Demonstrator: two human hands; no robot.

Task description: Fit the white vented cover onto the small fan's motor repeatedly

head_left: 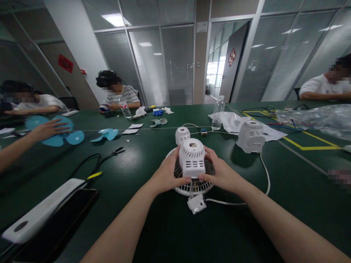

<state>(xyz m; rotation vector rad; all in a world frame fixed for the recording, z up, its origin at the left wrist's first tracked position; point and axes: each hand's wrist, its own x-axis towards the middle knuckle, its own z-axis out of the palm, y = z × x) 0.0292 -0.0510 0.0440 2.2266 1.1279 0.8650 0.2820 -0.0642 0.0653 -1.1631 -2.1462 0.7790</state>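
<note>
A white fan motor housing point(192, 157) stands upright on a round white fan grille point(192, 187) lying flat on the green table point(164, 226). My left hand point(167, 174) grips the housing's left side and my right hand point(219, 171) grips its right side, thumbs pressed at its lower front edge. A small white switch piece point(196, 204) lies just in front of the grille, with a white cord point(263, 171) running from it off to the right. A second small white housing point(182, 134) stands right behind.
A larger white housing point(250, 136) and a water bottle point(218, 114) stand at the right rear. Blue fan blades point(105, 134) lie to the left, where another person's hand point(48, 128) rests. A white bar point(41, 212) and black cable point(93, 164) lie front left. Several people sit around.
</note>
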